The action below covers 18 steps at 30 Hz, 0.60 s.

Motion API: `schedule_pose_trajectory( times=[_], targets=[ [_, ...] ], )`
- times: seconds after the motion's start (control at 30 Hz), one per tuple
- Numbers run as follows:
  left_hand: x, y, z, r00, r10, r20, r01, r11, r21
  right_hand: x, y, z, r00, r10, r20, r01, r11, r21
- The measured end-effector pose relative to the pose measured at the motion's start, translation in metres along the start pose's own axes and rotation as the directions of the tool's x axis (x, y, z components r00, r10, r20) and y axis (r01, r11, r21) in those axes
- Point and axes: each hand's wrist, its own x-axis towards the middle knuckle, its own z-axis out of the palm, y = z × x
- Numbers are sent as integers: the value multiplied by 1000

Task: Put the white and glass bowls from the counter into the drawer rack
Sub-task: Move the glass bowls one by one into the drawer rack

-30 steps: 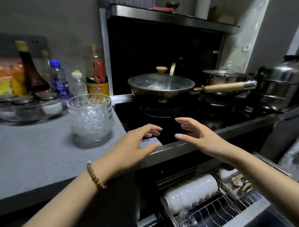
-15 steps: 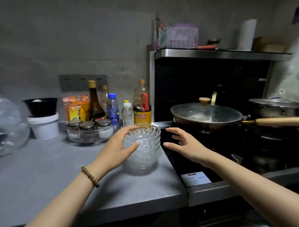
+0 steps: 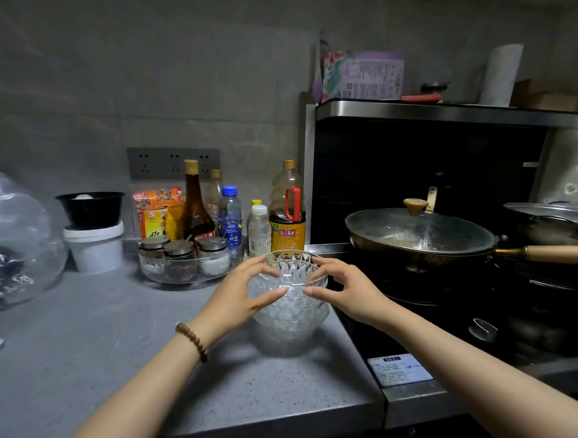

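Note:
A stack of several cut-glass bowls (image 3: 290,313) stands on the grey counter (image 3: 121,342) near its right end, beside the stove. My left hand (image 3: 238,297) grips the left side of the top bowl's rim, thumb in front and fingers behind. My right hand (image 3: 347,290) grips the right side of the same rim. The top bowl (image 3: 290,268) sits tilted slightly above the rest of the stack. The drawer rack and the white bowls are out of view.
Behind the stack stand bottles (image 3: 286,212) and a glass tray of spice jars (image 3: 183,260). A white tub with a black bowl on it (image 3: 94,234) and a plastic bag (image 3: 14,244) sit at the left. A lidded pan (image 3: 417,233) with a wooden handle sits on the stove at the right.
My view rose from the open drawer rack to the counter. Both hands moved to the glass bowl stack and closed on the top bowl's rim from either side.

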Motion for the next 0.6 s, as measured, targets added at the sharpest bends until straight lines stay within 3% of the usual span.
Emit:
schedule_pose_trajectory(
  times=[0.23,0.6],
  targets=[
    [3,-1,4,998,34,-54,-37,997,-71,0,-1,3,997,-40,-63,44,997,68],
    [15,54,3,985,88,-151,-138,922,-362,-18,-32,-45,988,-58,-144,82,982,171]
  ],
)
